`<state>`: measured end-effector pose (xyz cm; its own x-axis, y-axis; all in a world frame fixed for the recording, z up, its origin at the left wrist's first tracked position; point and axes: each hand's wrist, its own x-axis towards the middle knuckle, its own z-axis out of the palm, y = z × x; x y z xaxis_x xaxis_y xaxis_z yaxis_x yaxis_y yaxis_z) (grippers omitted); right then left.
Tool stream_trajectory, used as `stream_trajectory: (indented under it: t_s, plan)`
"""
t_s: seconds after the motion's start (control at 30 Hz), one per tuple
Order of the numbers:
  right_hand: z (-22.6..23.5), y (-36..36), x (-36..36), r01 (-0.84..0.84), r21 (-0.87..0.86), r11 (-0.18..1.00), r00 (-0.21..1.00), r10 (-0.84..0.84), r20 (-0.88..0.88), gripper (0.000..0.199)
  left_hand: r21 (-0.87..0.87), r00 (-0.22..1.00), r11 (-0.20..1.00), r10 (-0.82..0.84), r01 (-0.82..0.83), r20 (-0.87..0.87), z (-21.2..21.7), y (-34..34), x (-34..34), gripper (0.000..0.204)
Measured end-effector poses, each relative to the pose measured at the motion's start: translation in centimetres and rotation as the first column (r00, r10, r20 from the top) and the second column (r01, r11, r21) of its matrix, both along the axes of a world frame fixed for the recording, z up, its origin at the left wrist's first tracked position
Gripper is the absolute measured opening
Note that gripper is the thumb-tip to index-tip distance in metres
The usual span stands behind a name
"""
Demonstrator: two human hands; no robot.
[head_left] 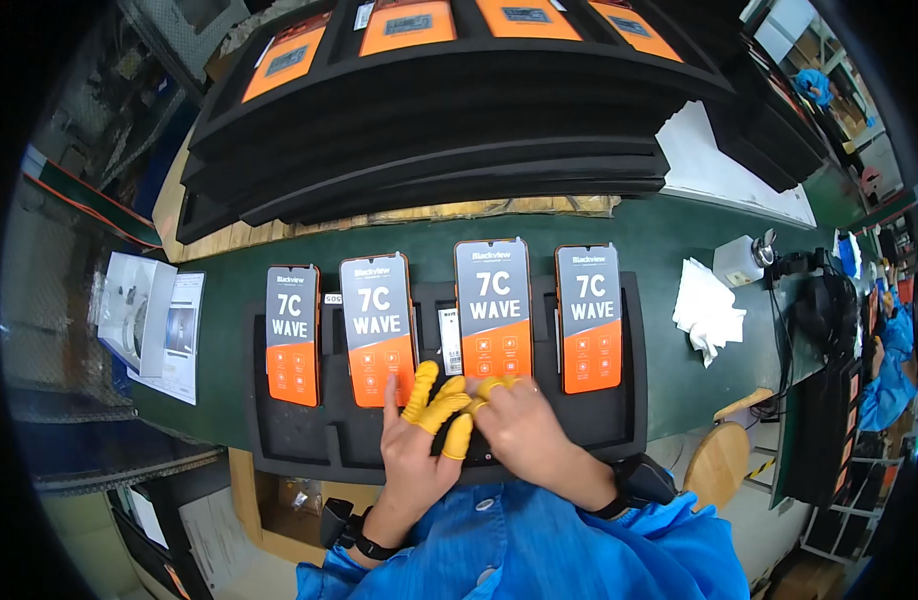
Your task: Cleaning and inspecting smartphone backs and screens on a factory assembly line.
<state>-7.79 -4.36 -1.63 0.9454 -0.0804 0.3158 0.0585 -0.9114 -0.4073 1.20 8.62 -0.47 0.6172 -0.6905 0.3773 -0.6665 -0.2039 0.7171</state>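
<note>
Four orange-and-grey film-covered phones lie in my black foam tray, and both hands, left and right, fingers loosely curled and holding nothing I can see, meet below the third, apparently needing a careful fingertip press next.

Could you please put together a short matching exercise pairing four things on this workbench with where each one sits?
Things:
1. white crumpled cloth
2. stack of black foam trays
3. white leaflets
4. wooden stool

Places:
A. at the left end of the green bench top
B. below the bench edge, to the person's right
C. on the bench, right of the row of four phones
D. at the back of the bench, behind the phones

Pairs: 1-C, 2-D, 3-A, 4-B
</note>
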Motion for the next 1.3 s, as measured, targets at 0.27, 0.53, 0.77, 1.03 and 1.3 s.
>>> stream_trajectory:
  t_s: [0.27, 0.53, 0.77, 1.03, 1.3]
  plan:
    - [1.6, -2.5, -1.9, 0.102, 0.302, 0.948, 0.937, -0.194, 0.29, 0.03, -0.222, 0.801, 0.77, 0.584, -0.599, -0.133, 0.7, 9.6, 7.9, 0.027]
    - [-1.4, -8.5, -8.9, 0.328, 0.883, 0.337, 0.72, -0.694, -0.002, 0.017, -0.073, 0.693, 0.721, 0.626, -0.689, -0.359, -4.8, 16.4, 12.2, 0.028]
    - [-0.5, -9.4, -8.7, 0.32, 0.882, 0.346, 0.754, -0.657, -0.016, 0.017, 0.012, 0.635, 0.677, 0.696, -0.736, -0.335, -2.5, 13.3, 9.4, 0.027]
    - [5.4, -12.1, -3.6, 0.391, 0.286, 0.875, 0.872, -0.452, 0.188, 0.029, 0.253, 0.938, 0.962, 0.007, -0.101, 0.346, 4.1, 0.9, 1.6, 0.03]
    - [2.4, -12.0, 2.2, -0.032, -0.142, 0.989, 0.999, 0.037, 0.032, 0.011, 0.502, 0.882, 0.845, -0.368, 0.185, 0.295, 0.5, -3.8, -1.0, 0.034]
